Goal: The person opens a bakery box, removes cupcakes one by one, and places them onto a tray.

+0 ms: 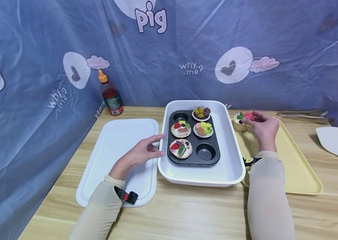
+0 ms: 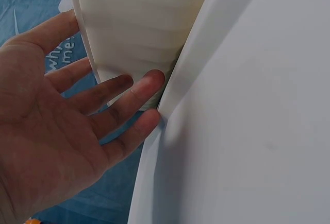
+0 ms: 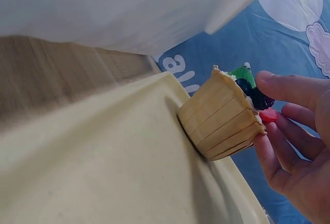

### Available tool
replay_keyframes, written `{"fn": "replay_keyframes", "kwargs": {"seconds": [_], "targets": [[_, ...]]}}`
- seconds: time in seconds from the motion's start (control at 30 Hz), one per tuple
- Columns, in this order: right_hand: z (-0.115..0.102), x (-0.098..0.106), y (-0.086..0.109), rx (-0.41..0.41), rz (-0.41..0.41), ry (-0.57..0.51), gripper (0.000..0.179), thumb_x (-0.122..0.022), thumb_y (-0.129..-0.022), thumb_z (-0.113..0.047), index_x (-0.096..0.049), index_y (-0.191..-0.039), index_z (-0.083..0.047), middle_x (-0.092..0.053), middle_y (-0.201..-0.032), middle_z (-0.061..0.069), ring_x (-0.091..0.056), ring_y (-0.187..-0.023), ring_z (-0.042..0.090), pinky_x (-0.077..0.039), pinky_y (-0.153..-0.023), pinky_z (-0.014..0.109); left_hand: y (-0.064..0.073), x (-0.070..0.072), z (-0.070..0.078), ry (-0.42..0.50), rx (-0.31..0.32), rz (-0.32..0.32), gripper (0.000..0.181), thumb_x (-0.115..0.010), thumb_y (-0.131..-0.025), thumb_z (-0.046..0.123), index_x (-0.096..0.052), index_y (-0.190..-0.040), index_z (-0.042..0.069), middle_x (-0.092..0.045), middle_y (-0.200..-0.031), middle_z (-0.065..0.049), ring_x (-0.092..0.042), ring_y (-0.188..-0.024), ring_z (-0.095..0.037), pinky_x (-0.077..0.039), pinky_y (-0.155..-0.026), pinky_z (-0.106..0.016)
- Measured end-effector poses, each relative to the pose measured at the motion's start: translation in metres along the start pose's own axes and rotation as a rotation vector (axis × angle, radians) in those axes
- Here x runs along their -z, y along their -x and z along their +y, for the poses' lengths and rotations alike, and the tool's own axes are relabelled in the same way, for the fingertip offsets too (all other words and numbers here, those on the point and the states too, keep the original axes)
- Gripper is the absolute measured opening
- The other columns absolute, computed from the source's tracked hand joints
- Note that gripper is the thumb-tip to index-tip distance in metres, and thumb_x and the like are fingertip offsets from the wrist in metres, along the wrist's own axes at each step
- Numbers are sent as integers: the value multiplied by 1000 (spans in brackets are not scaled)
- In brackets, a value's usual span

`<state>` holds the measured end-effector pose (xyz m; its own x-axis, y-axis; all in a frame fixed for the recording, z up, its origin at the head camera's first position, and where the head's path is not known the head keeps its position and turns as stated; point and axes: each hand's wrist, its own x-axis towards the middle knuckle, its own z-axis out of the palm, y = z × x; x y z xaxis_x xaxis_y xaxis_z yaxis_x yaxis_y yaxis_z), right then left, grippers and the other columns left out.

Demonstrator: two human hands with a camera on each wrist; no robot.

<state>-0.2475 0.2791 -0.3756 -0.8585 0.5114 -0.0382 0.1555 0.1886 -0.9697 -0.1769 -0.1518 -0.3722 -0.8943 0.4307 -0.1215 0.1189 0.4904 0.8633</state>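
My right hand [image 1: 265,128] holds a toy cupcake [image 3: 219,118] by its top edge, thumb by the dark berry and fingers at the rim. The cupcake has a tan pleated case, cream, a green piece and red fruit; it tilts low over the far end of the yellow tray [image 1: 292,166], and I cannot tell whether its base touches. Against the left wall of the white bin [image 1: 200,175], my left hand [image 1: 140,150] rests with fingers spread. Inside the bin, a dark muffin pan [image 1: 191,161] carries several fruit-topped toy tarts [image 1: 181,149].
Left of the bin lies a white tray [image 1: 118,146]. A sauce bottle [image 1: 111,95] with an orange cap stands at the back left. Metal tongs [image 1: 304,115] and a white spatula [image 1: 334,140] lie on the right. Blue printed cloth [image 1: 169,66] hangs behind the wooden table [image 1: 193,210].
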Motion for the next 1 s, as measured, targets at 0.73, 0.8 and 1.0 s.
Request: {"fn": "replay_keyframes", "kwargs": {"seconds": [0.73,0.8,1.0], "targets": [[0,4,3,2,-13,-1,66,-86,-78,-9,-61,-139,-7,-65,-93,-21,-59,-87,-8,-47,-73,3,1,0,0,-11,14,-3,66,-74,-93,19,-45,-153,16,-62,-129,-15,-64,-96,-18,-51,-84,-29],[-2,5,3,4,-14,-35,66,-86,-78,-6,-61,-139,-6,-64,-90,-24,-59,-88,-6,-48,-72,4,1,0,0,-12,12,-3,66,-74,-93,19,-45,-153,17,-61,-131,-15,-64,-96,-18,-51,-84,-29],[-7,12,6,38,13,-88,68,-87,-76,-5,-61,-138,-5,-66,-89,-26,-59,-92,-4,-46,-72,5,0,0,-1,-14,10,-1,66,-74,-93,20,-45,-153,17,-61,-133,-13,-64,-96,-18,-51,-83,-29]]}}
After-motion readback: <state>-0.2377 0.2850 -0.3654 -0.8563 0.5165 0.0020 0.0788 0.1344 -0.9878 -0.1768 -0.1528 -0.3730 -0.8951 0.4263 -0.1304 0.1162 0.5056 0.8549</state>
